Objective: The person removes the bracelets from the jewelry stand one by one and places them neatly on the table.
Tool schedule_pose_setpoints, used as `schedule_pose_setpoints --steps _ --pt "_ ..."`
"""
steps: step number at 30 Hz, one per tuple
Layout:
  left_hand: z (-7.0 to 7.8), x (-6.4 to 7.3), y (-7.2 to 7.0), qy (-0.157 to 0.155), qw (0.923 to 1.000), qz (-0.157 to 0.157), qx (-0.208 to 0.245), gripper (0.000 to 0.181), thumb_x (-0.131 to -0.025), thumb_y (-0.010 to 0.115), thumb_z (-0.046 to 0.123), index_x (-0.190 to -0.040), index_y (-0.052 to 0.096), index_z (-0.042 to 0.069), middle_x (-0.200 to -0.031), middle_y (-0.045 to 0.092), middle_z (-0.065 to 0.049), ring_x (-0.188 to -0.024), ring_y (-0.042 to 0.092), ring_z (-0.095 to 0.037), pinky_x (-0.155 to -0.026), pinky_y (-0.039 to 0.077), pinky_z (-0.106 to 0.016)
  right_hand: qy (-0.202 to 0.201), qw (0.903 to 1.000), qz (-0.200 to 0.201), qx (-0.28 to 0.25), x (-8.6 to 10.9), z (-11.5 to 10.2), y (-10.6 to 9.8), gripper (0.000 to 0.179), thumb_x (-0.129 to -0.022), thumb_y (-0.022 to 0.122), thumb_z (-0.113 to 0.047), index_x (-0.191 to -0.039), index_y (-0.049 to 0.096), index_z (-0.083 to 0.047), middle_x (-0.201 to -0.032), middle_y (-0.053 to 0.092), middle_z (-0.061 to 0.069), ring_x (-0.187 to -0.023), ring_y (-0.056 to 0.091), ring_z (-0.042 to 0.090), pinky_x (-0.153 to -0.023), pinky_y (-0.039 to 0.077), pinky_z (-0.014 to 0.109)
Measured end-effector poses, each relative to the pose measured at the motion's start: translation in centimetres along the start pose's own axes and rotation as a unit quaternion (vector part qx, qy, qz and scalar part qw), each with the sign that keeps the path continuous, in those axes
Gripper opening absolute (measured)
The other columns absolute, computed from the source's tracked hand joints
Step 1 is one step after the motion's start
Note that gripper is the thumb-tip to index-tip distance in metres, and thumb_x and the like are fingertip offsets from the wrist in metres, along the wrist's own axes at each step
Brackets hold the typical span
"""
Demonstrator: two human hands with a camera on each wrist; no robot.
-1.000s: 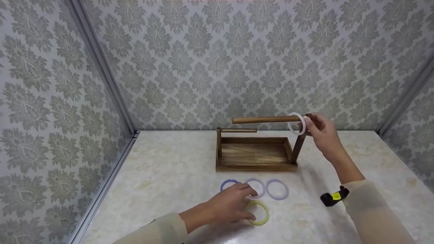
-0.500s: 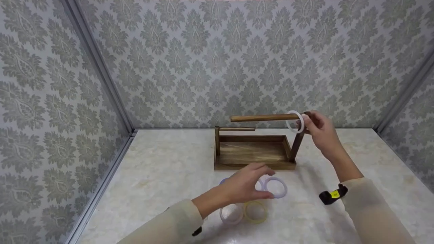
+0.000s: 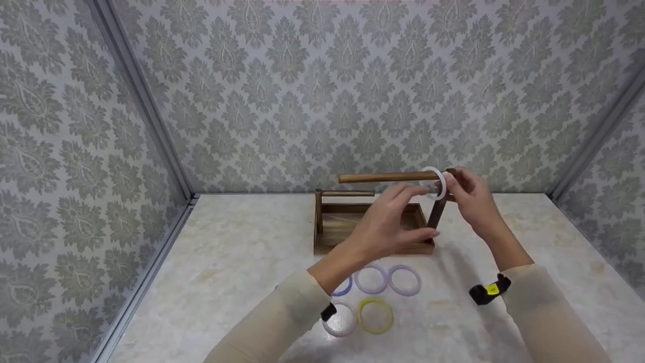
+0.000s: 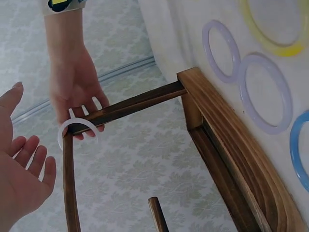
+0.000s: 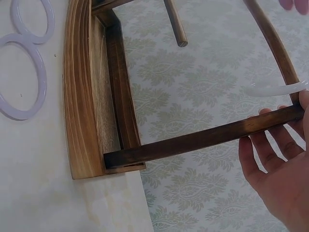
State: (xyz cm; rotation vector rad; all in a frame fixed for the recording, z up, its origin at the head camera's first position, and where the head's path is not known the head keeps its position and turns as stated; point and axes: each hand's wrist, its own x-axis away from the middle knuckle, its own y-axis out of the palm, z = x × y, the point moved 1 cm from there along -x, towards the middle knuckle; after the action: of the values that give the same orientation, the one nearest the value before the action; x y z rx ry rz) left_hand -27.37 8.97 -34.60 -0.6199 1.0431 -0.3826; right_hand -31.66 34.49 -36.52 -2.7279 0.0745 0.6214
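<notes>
A wooden jewelry stand (image 3: 327,249) has a tray base, a tall right post (image 3: 437,216) with a long upper rod (image 3: 385,177), and a shorter rod (image 3: 347,193) on the left. Encircling the upper rod near its post end is a white bangle (image 3: 443,185). My right hand (image 3: 473,204) pinches the bangle there; in the right wrist view its fingers (image 5: 270,150) lie behind the post. My left hand (image 3: 383,224) hovers before the stand, thumb and fingers spread, close to the bangle. The left wrist view shows this hand (image 4: 21,179) holding nothing, apart from the ring.
On the marbled table in front of the stand lie two lavender bangles (image 3: 371,292), a blue bangle (image 3: 343,292) partly hidden by the left forearm, a pale bangle (image 3: 339,334) and a yellow bangle (image 3: 375,331). A patterned wall (image 3: 262,126) rises behind.
My left hand has lifted from the bangles on the table and moved up and right to the white bangle. The right hand stays at the rod's end.
</notes>
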Motion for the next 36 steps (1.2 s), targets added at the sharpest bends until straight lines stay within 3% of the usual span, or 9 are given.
schedule_pose_setpoints --steps 4,7,14,20,26,31,36 --pt "-1.1 -1.5 -0.1 0.03 0.9972 0.032 -0.061 0.075 -0.092 0.082 0.05 -0.15 0.055 0.011 -0.144 0.058 -0.002 -0.137 0.052 -0.015 -0.117 0.039 -0.028 -0.001 1.0 -0.002 -0.001 -0.1 0.0 0.0 0.044 -0.11 0.056 -0.041 -0.128 0.063 -0.001 -0.112 0.069 0.016 -0.106 0.07 0.023 -0.089 0.06 0.026" --pt "-1.7 -2.4 -0.1 0.04 0.9917 0.038 -0.116 0.078 -0.092 0.08 0.053 -0.152 0.054 0.011 -0.146 0.058 -0.002 -0.139 0.051 -0.017 -0.116 0.041 -0.035 -0.002 1.0 -0.001 0.003 -0.2 0.0 0.0 0.045 -0.11 0.056 -0.041 -0.129 0.063 -0.001 -0.111 0.07 0.014 -0.104 0.07 0.021 -0.088 0.06 0.026" --pt "-2.4 -4.6 0.4 0.019 0.9793 0.0 -0.201 0.082 -0.093 0.079 0.055 -0.156 0.051 0.012 -0.154 0.054 -0.004 -0.144 0.049 -0.021 -0.117 0.041 -0.041 -0.002 1.0 -0.008 0.004 -0.3 -0.1 0.3 0.046 -0.111 0.055 -0.042 -0.13 0.062 -0.001 -0.115 0.067 0.022 -0.109 0.067 0.034 -0.089 0.06 0.027" --pt "-2.4 -6.3 1.2 -0.005 0.9758 -0.036 -0.216 0.088 -0.093 0.077 0.06 -0.16 0.046 0.013 -0.158 0.051 -0.004 -0.146 0.047 -0.021 -0.117 0.042 -0.041 -0.005 1.0 -0.008 0.001 -0.4 -0.1 0.2 0.047 -0.111 0.055 -0.042 -0.13 0.063 0.0 -0.118 0.064 0.031 -0.108 0.067 0.036 -0.088 0.06 0.027" --pt "-2.2 -6.9 2.2 -0.048 0.97 -0.066 -0.229 0.094 -0.092 0.069 0.071 -0.165 0.038 0.02 -0.16 0.047 0.0 -0.147 0.046 -0.016 -0.114 0.045 -0.042 -0.005 1.0 -0.005 0.004 -0.3 -0.1 0.2 0.049 -0.111 0.055 -0.042 -0.131 0.062 0.002 -0.116 0.066 0.028 -0.107 0.067 0.035 -0.086 0.059 0.026" --pt "-2.2 -7.0 3.0 -0.059 0.9609 -0.08 -0.258 0.088 -0.094 0.062 0.075 -0.163 0.042 0.025 -0.157 0.05 0.003 -0.141 0.051 -0.013 -0.11 0.045 -0.041 -0.005 1.0 -0.003 0.005 -0.2 -0.1 0.1 0.047 -0.111 0.054 -0.042 -0.131 0.062 -0.001 -0.119 0.065 0.029 -0.108 0.066 0.032 -0.086 0.059 0.024" --pt "-2.4 -6.9 3.4 -0.052 0.9606 -0.068 -0.265 0.07 -0.098 0.063 0.068 -0.154 0.054 0.026 -0.151 0.056 0.004 -0.133 0.059 -0.014 -0.108 0.046 -0.04 -0.006 1.0 -0.005 0.006 -0.1 0.0 0.0 0.046 -0.111 0.054 -0.042 -0.131 0.063 -0.002 -0.12 0.065 0.027 -0.11 0.067 0.031 -0.087 0.059 0.025"
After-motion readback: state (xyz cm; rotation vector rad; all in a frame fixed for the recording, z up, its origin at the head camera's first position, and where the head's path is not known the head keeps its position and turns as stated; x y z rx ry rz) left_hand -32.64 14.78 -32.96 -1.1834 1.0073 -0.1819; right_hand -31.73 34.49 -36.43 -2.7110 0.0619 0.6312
